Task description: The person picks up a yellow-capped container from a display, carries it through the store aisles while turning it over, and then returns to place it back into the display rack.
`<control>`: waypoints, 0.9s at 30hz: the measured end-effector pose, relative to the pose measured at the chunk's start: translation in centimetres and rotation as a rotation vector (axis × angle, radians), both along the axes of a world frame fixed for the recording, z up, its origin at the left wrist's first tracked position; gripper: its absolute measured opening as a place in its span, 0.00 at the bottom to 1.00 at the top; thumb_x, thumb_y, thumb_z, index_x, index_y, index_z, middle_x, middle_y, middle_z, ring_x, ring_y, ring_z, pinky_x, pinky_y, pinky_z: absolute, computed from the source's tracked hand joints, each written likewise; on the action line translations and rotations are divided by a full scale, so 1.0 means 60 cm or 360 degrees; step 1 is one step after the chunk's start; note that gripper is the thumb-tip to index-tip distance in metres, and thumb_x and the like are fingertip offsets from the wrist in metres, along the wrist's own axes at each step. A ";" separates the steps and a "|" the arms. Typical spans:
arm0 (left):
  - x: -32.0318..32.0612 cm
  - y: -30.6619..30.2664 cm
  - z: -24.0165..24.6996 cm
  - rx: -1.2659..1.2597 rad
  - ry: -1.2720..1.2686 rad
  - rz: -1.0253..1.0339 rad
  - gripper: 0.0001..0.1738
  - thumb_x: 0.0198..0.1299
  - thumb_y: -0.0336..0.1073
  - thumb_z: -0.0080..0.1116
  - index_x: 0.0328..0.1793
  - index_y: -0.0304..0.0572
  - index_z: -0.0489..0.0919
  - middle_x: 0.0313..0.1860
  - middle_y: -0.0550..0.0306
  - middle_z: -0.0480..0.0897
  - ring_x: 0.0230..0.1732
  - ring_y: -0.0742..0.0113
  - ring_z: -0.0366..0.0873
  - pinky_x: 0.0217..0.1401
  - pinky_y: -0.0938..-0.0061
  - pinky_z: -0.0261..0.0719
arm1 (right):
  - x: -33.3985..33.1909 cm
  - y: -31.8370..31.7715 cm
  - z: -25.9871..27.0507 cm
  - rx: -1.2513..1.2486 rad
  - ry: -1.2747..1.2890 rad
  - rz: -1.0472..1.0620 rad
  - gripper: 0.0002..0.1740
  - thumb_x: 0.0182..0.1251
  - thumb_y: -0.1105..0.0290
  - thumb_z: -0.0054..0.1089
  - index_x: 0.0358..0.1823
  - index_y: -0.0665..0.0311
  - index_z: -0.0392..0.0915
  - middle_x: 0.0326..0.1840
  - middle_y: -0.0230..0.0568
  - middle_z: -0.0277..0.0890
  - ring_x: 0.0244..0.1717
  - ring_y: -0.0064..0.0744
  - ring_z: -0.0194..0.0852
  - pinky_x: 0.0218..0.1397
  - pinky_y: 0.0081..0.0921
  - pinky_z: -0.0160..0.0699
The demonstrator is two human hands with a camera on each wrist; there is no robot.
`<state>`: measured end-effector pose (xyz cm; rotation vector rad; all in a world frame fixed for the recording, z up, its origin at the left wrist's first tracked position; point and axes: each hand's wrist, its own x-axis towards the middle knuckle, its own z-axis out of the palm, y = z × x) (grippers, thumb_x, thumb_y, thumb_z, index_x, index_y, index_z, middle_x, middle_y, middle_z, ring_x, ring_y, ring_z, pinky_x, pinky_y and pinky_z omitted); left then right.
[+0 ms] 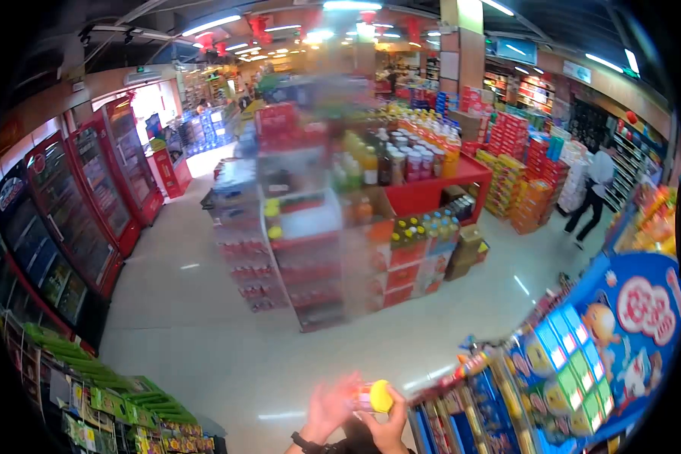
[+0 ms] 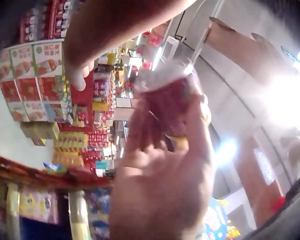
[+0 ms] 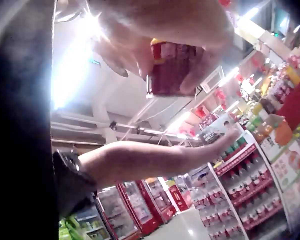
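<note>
My right hand (image 1: 390,424) grips a small jar with a yellow lid (image 1: 381,396), which faces right in the head view. In the right wrist view the jar (image 3: 172,75) shows a dark red body, with the fingers and thumb on its sides. The left wrist view shows this jar (image 2: 165,105) blurred above the right palm. Close beside it, my left hand (image 1: 329,408) is blurred in the head view. Seen from the right wrist, the left hand (image 3: 215,150) reaches out with straightened fingers, apart from the jar. A dark band (image 3: 75,170) circles the left wrist.
A shop display island (image 1: 310,265) with bottles and boxes stands ahead. Red drink coolers (image 1: 76,212) line the left. Racks of packets (image 1: 121,408) are low left, and a shelf with blue and green boxes (image 1: 567,371) is close right. A person (image 1: 594,189) walks at the far right.
</note>
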<state>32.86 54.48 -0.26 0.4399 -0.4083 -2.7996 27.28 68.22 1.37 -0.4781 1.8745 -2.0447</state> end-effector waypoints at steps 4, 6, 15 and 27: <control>-0.046 -0.136 0.006 0.0067 -0.0011 0.0104 0.46 0.78 0.64 0.37 0.89 0.38 0.53 0.88 0.44 0.58 0.87 0.43 0.56 0.89 0.47 0.52 | -0.058 -0.144 0.041 -0.0243 0.0576 -0.0102 0.39 0.58 0.68 0.83 0.70 0.66 0.73 0.65 0.54 0.79 0.62 0.45 0.84 0.63 0.36 0.83; -0.095 -0.200 0.078 -0.0065 0.0041 -0.0002 0.46 0.78 0.64 0.38 0.89 0.40 0.54 0.89 0.45 0.58 0.87 0.45 0.56 0.88 0.47 0.52 | -0.110 -0.208 0.053 0.0322 0.0986 0.0398 0.39 0.58 0.69 0.82 0.71 0.65 0.72 0.65 0.54 0.78 0.61 0.45 0.84 0.60 0.35 0.85; -0.206 -0.428 0.013 -0.0238 0.0005 0.0058 0.46 0.79 0.64 0.34 0.90 0.38 0.50 0.90 0.49 0.54 0.87 0.54 0.55 0.87 0.54 0.56 | -0.267 -0.456 0.069 0.0419 0.1000 0.0634 0.39 0.53 0.67 0.86 0.67 0.64 0.76 0.59 0.53 0.84 0.54 0.47 0.88 0.53 0.37 0.88; -0.336 -0.795 -0.196 -0.0215 -0.0100 0.0166 0.22 0.80 0.45 0.48 0.71 0.41 0.74 0.63 0.59 0.80 0.62 0.67 0.77 0.70 0.66 0.76 | -0.475 -0.884 -0.005 0.0517 0.1102 0.0479 0.47 0.55 0.68 0.84 0.76 0.65 0.67 0.55 0.50 0.85 0.46 0.38 0.89 0.46 0.30 0.87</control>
